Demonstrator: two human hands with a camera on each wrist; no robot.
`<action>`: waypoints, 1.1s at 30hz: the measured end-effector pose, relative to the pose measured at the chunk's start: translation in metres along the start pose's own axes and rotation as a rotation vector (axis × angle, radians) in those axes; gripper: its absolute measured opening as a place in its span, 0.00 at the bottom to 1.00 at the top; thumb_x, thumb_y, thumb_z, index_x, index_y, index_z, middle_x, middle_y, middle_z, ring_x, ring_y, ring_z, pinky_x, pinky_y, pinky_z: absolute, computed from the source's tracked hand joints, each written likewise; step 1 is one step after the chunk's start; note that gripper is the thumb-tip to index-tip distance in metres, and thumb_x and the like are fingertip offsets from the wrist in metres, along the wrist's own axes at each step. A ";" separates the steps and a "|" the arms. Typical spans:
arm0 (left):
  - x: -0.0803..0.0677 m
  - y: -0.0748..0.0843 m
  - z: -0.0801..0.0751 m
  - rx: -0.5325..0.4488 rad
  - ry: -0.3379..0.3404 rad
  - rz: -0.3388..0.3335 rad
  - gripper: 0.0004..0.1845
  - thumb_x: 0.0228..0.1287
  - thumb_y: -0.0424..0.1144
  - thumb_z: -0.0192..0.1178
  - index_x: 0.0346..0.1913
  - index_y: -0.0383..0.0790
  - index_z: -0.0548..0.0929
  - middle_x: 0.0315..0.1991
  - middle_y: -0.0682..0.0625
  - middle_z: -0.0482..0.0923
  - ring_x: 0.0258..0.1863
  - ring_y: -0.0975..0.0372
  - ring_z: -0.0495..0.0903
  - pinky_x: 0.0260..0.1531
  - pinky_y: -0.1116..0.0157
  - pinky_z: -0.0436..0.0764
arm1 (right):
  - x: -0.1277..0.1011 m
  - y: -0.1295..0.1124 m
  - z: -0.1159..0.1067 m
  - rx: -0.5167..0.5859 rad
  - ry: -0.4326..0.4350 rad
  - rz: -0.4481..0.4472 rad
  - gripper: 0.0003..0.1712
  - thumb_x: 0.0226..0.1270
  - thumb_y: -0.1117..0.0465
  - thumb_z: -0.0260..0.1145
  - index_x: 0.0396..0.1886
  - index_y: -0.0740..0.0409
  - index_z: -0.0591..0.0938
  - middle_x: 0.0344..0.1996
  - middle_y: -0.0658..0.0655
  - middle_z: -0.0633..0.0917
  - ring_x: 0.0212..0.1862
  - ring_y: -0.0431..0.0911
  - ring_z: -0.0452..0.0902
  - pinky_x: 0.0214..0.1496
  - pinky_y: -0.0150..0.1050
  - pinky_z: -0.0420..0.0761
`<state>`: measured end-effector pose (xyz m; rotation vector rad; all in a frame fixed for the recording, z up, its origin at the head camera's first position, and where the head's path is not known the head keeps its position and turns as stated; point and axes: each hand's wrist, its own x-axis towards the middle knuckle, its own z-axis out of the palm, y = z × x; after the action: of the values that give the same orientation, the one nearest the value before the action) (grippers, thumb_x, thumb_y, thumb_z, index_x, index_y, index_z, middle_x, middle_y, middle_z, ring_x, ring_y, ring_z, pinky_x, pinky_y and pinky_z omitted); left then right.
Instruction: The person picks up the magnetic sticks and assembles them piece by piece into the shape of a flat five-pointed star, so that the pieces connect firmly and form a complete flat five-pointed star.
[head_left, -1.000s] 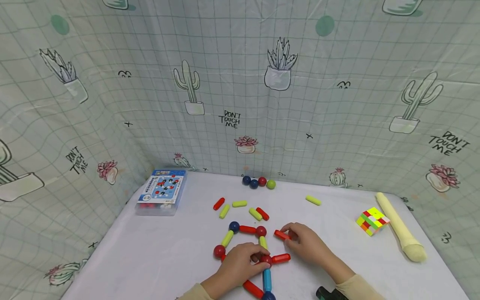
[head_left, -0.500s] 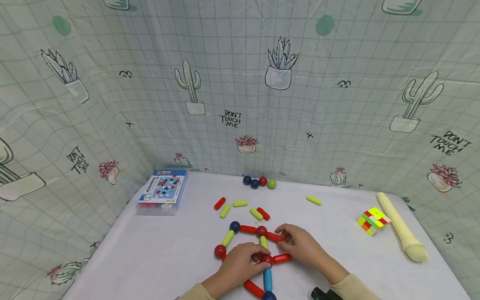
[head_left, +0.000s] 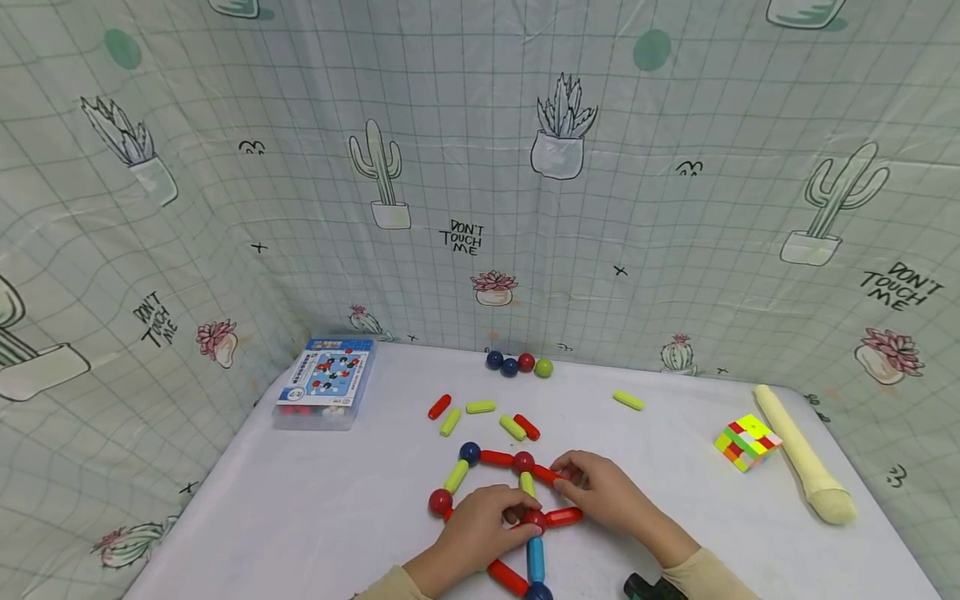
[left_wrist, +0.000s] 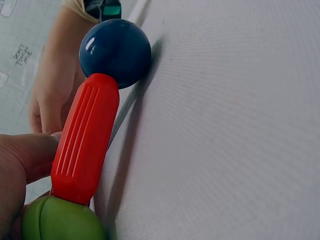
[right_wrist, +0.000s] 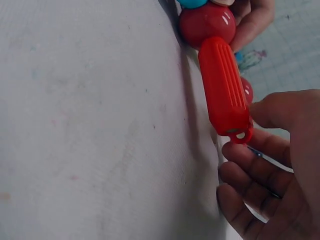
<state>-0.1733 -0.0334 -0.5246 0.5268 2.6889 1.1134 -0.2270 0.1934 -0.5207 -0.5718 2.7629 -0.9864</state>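
A flat figure of magnetic rods and balls lies on the white table [head_left: 315,500]. My left hand [head_left: 516,513] lies over its middle, fingers curled round a red ball [head_left: 533,519]. A cyan rod [head_left: 535,557] runs down from that ball. My right hand [head_left: 567,479] pinches a red rod [head_left: 547,474] that touches the upper red ball [head_left: 522,461]. In the left wrist view a blue ball [left_wrist: 115,52], a red rod [left_wrist: 86,137] and a green ball [left_wrist: 60,220] join in a line beside my finger. The right wrist view shows another red rod [right_wrist: 224,90] on a red ball [right_wrist: 207,24], with my right fingers [right_wrist: 250,157] curled at its free end.
Loose red and yellow-green rods [head_left: 480,407] lie behind the figure, one more rod [head_left: 627,401] to the right, and several balls [head_left: 517,363] by the curtain. A toy box [head_left: 324,382] sits at the back left. A colour cube [head_left: 746,442] and a cream recorder [head_left: 798,454] lie right.
My right hand has carried the red rod left until it meets the upper red ball. The left hand has stayed on the figure.
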 end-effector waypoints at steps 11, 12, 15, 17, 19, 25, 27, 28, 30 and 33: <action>-0.002 -0.003 -0.002 0.008 -0.002 -0.023 0.15 0.59 0.49 0.75 0.50 0.57 0.89 0.30 0.69 0.76 0.31 0.72 0.72 0.34 0.73 0.75 | 0.038 0.024 -0.011 0.039 0.120 0.141 0.16 0.71 0.59 0.68 0.56 0.56 0.81 0.39 0.50 0.82 0.42 0.44 0.77 0.42 0.38 0.80; -0.002 -0.004 -0.002 0.008 -0.003 -0.024 0.15 0.59 0.49 0.75 0.50 0.57 0.89 0.30 0.69 0.75 0.31 0.72 0.72 0.34 0.73 0.75 | 0.044 0.027 -0.013 0.042 0.129 0.151 0.17 0.72 0.59 0.68 0.57 0.57 0.81 0.41 0.51 0.83 0.44 0.45 0.78 0.43 0.39 0.81; -0.002 -0.003 -0.003 0.002 -0.006 -0.028 0.15 0.59 0.49 0.75 0.50 0.57 0.89 0.30 0.68 0.76 0.31 0.72 0.72 0.33 0.73 0.75 | 0.061 0.035 -0.018 0.050 0.140 0.169 0.20 0.73 0.58 0.66 0.61 0.59 0.78 0.47 0.55 0.83 0.48 0.48 0.79 0.46 0.43 0.82; -0.002 -0.003 -0.004 0.003 -0.007 -0.032 0.15 0.59 0.49 0.75 0.50 0.57 0.89 0.30 0.68 0.76 0.31 0.72 0.73 0.33 0.73 0.76 | 0.072 0.038 -0.020 0.055 0.144 0.173 0.22 0.74 0.57 0.66 0.63 0.59 0.77 0.49 0.56 0.83 0.50 0.50 0.79 0.49 0.46 0.82; -0.002 -0.003 -0.004 0.008 -0.003 -0.035 0.15 0.59 0.49 0.75 0.50 0.57 0.89 0.30 0.68 0.76 0.31 0.72 0.73 0.33 0.73 0.76 | 0.084 0.040 -0.021 0.064 0.147 0.174 0.24 0.75 0.55 0.65 0.65 0.60 0.75 0.52 0.58 0.83 0.52 0.51 0.78 0.51 0.48 0.82; -0.002 -0.002 -0.003 0.018 0.004 -0.032 0.15 0.59 0.49 0.75 0.49 0.58 0.89 0.29 0.68 0.75 0.31 0.72 0.72 0.33 0.73 0.75 | 0.117 0.041 -0.021 0.032 0.160 0.174 0.31 0.75 0.53 0.65 0.71 0.59 0.70 0.63 0.63 0.76 0.50 0.53 0.77 0.51 0.49 0.80; -0.001 -0.002 -0.001 0.022 0.003 -0.022 0.14 0.59 0.49 0.75 0.49 0.58 0.89 0.29 0.68 0.74 0.30 0.72 0.72 0.33 0.74 0.75 | 0.125 0.041 -0.020 0.001 0.157 0.165 0.33 0.75 0.55 0.65 0.73 0.60 0.68 0.66 0.65 0.73 0.48 0.53 0.76 0.50 0.49 0.80; -0.001 -0.002 0.000 0.025 0.002 -0.018 0.15 0.59 0.49 0.75 0.49 0.58 0.89 0.29 0.68 0.74 0.30 0.73 0.71 0.33 0.74 0.74 | 0.129 0.041 -0.020 -0.011 0.153 0.163 0.34 0.75 0.55 0.65 0.74 0.59 0.67 0.67 0.65 0.71 0.47 0.53 0.76 0.51 0.49 0.80; 0.000 -0.002 0.001 0.036 0.002 -0.008 0.14 0.60 0.50 0.74 0.49 0.58 0.89 0.28 0.68 0.73 0.30 0.73 0.71 0.33 0.74 0.74 | 0.137 0.039 -0.021 -0.035 0.145 0.148 0.35 0.75 0.56 0.64 0.76 0.59 0.65 0.69 0.66 0.70 0.49 0.54 0.77 0.54 0.51 0.80; 0.000 -0.002 0.001 0.049 0.006 -0.003 0.14 0.60 0.50 0.74 0.49 0.58 0.89 0.28 0.69 0.73 0.30 0.73 0.71 0.33 0.74 0.74 | 0.147 0.038 -0.021 -0.078 0.127 0.111 0.35 0.76 0.56 0.62 0.77 0.59 0.63 0.71 0.67 0.68 0.57 0.59 0.76 0.61 0.57 0.76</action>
<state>-0.1736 -0.0343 -0.5264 0.5283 2.7272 1.0530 -0.3788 0.1733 -0.5303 -0.3731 2.9191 -0.9253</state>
